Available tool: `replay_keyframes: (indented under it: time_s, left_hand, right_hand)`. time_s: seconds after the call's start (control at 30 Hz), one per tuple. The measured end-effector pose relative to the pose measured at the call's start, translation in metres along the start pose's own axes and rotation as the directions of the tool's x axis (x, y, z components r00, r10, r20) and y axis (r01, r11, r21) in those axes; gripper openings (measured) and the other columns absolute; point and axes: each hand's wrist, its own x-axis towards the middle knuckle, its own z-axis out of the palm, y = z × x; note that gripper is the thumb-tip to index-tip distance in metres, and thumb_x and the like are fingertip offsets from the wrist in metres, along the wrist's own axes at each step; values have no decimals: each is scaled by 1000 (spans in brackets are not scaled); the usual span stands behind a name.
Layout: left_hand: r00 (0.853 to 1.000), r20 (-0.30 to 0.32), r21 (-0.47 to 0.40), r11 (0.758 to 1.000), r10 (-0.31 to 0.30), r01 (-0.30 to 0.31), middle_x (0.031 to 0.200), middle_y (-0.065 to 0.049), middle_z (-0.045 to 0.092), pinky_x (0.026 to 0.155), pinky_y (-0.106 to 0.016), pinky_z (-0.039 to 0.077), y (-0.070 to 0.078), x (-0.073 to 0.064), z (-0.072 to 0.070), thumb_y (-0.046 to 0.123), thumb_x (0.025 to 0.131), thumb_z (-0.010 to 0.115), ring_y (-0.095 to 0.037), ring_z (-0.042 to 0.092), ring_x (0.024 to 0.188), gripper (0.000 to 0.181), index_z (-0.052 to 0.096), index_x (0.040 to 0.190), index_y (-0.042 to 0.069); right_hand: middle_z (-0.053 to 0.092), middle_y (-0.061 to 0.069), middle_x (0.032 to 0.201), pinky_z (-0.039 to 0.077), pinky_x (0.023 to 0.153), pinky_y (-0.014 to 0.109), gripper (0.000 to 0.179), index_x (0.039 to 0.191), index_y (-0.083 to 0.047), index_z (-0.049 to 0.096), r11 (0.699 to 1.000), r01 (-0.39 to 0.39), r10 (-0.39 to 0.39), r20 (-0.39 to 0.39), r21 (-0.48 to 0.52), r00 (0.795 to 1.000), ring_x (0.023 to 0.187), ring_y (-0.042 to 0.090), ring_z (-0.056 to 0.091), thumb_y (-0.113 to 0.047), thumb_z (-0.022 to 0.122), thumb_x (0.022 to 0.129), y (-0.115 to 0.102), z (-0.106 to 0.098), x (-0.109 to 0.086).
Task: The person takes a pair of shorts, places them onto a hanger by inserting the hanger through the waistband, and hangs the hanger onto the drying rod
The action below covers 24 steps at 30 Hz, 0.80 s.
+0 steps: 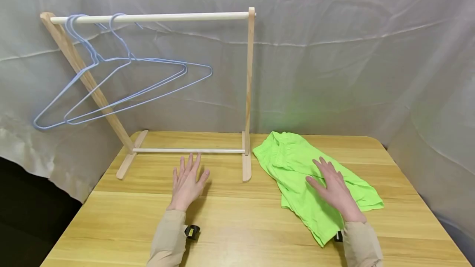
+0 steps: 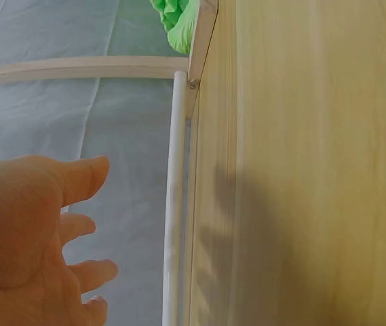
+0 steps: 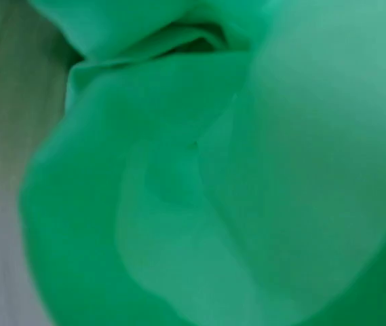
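Bright green shorts (image 1: 297, 176) lie loosely spread on the right part of the table, the gathered waistband toward the back. My right hand (image 1: 334, 188) is over them with its fingers spread and nothing gripped; green cloth (image 3: 145, 170) fills most of the right wrist view, where the hand itself is hidden. To the left, my left hand (image 1: 187, 186) holds nothing and has its fingers spread above the table, just in front of the rack's lower bar (image 1: 189, 150). The left wrist view shows that hand (image 2: 36, 238) beside the white bar (image 2: 174, 204).
A wooden clothes rack (image 1: 249, 81) stands at the back left of the table (image 1: 237, 226). Several pale blue wire hangers (image 1: 122, 59) hang toward the left end of its top rail (image 1: 185, 16). Grey cloth (image 1: 334, 52) hangs behind the table.
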Motion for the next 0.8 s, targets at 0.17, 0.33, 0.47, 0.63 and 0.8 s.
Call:
replay_keyframes:
  time_s: [0.17,0.33,0.47,0.63,0.8]
  left_hand:
    - [1000,1,4,1000,6,-6,169,-16,9,123,-67,-3,2,-1,0,39,106,49,-42,-5,157,68,17,162,19]
    - [1000,8,10,1000,12,-12,170,-15,8,123,-67,-3,5,-1,2,40,106,48,-41,-6,157,67,16,162,20]
    - [999,15,26,999,33,-34,170,-14,10,123,-67,-2,10,-2,5,41,105,49,-41,-3,157,68,17,162,19]
    - [997,2,24,996,82,-82,169,-16,14,123,-68,1,19,-4,11,39,104,52,-42,1,157,68,22,161,18]
    - [990,9,29,989,142,-142,167,-17,20,123,-68,4,30,-8,22,38,104,53,-43,7,157,65,27,159,16]
  right_hand:
    - [23,34,161,12,115,76,71,154,1,33,1000,10,-10,12,-1,1000,148,58,16,-41,57,102,-2,2,1]
    - [22,31,163,11,116,75,71,155,0,32,1000,19,-18,33,-2,999,149,57,15,-42,56,102,-6,2,5]
    - [24,31,162,12,117,74,70,154,0,33,999,40,-39,38,-24,999,148,57,17,-41,56,102,-12,-1,12]
    - [23,31,162,11,118,73,70,154,2,33,997,58,-55,62,-43,997,149,56,16,-40,56,103,-19,-3,23]
    - [22,32,162,11,119,72,69,153,3,33,996,78,-74,95,-38,993,149,57,16,-37,57,102,-24,-2,33]
